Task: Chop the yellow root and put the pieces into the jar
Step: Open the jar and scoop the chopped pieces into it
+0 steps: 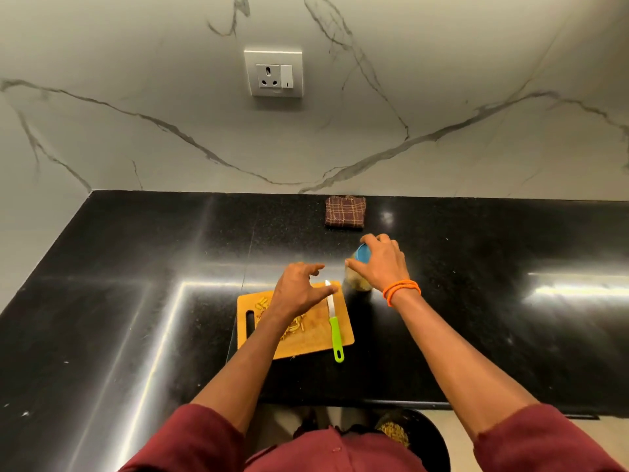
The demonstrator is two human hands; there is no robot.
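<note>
Head view: we stand at the black counter [136,301] with the wooden cutting board [316,338] square in front of us. Chopped pieces [295,327] of the yellow root lie on the board's left and middle, partly under our left forearm; no whole root is visible. We judge the chopping done, or nearly so.

The knife [333,321], green handle toward us, rests along the board's right side, in neither hand.

Left hand [299,289] hovers over the far part of the board, fingers spread and loosely bent, holding nothing.

Right hand [383,264], orange bands at the wrist, wraps from above around the blue lid [360,252] of the jar [357,282], fingers curled over its rim. The jar stands on the counter just beside the board's far right corner; something yellowish shows inside, but we cannot tell how much.

Step in hand, as we read it: opening the jar, or steadying it, before the transfer. Whether the lid is screwed down or loose cannot be told.

Next move calls for: lid off and set aside, then the pieces gathered from the board with the free hand and dropped into the mouth. The pieces are small and scattered, so stray ones are likely.

Also present: a folded checked cloth [345,211] by the wall, a socket [273,72] above.
</note>
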